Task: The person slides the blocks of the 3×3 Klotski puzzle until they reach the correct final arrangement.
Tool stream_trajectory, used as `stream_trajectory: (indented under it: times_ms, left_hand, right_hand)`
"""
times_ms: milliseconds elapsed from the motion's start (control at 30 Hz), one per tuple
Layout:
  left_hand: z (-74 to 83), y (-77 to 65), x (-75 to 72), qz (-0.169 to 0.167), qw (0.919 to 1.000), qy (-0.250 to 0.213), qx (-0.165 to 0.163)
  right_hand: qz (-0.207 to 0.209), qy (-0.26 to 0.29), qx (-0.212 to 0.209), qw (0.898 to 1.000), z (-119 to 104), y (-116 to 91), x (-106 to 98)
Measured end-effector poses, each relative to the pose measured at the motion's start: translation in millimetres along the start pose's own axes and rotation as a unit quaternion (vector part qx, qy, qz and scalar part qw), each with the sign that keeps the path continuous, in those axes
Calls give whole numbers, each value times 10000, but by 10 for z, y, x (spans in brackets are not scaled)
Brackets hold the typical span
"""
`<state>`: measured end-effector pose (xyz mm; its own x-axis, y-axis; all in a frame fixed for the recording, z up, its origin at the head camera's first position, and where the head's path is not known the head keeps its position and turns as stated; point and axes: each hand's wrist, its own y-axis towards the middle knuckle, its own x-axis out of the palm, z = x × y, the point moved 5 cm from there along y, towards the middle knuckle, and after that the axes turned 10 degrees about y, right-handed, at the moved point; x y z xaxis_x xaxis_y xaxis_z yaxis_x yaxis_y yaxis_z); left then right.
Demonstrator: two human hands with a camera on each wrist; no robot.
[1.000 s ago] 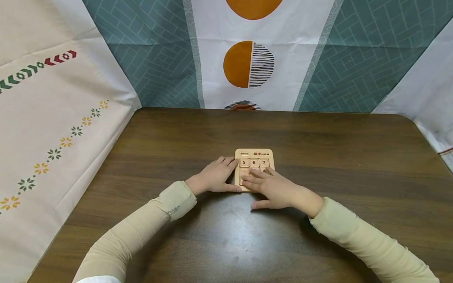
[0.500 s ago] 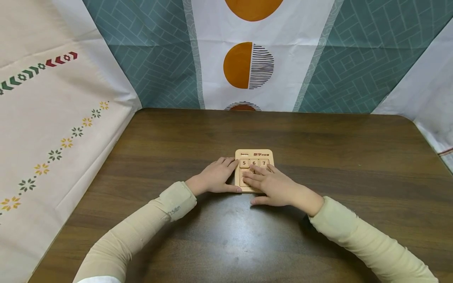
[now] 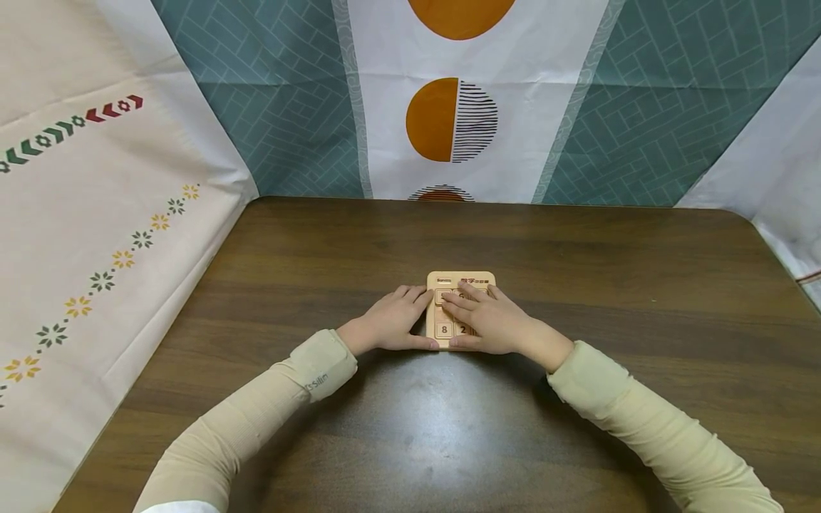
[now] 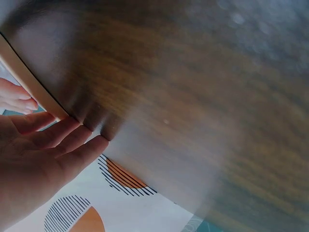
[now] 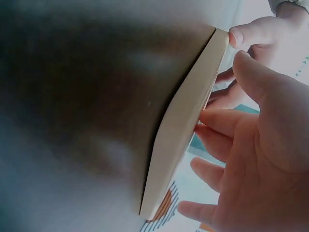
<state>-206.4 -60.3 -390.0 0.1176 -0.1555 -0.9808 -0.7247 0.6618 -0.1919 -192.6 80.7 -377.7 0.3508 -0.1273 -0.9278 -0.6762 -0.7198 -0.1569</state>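
Observation:
A pale wooden number sliding puzzle (image 3: 449, 275) lies flat on the table, with red print along its top border. The left hand (image 3: 395, 319) rests against its left side, fingers fairly straight along the edge and thumb at the near left corner. Over the puzzle lies the right hand (image 3: 494, 320), fingers extended and spread, fingertips on the upper tiles. Its thumb reaches the near edge. The 8 tile (image 3: 444, 330) and the 2 tile (image 3: 463, 330) show in the bottom row. The right hand hides much of the other tiles. In the right wrist view the fingertips (image 5: 205, 115) touch the puzzle's face.
The dark wood table (image 3: 321, 249) surrounds the puzzle. A patterned cloth (image 3: 423, 117) hangs behind the table's far edge. White cloth (image 3: 128, 214) with printed flowers drapes along the left side, and more pale cloth hangs at the right.
The right hand has slid forward over the puzzle, its thumb going from the table onto the near edge. The 8 and 2 tiles now show, while the top row is partly covered. The left hand stays put.

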Motion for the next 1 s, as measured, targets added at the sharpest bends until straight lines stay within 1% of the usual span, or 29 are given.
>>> stream_trajectory:
  times_ms: [233, 367, 467, 733, 1000]
  left_hand:
    - [-3, 7, 3, -39, 10000, -9, -21]
    - [-10, 10, 4, -59, 10000, -5, -39]
    - [-13, 11, 5, -41, 10000, -5, -49]
    - [-13, 17, -3, 25, 10000, -19, -29]
    - [-9, 24, 1, -1, 10000, -15, -36]
  right_hand:
    - [-54, 65, -33, 10000, -23, -15, -7]
    - [-80, 25, -136, 9999, -45, -37, -4]
    - [-69, 27, -217, 9997, -61, -58, 2]
    - [-122, 53, -252, 9996, -104, -107, 14]
    - [-158, 92, -334, 9993, -153, -155, 8]
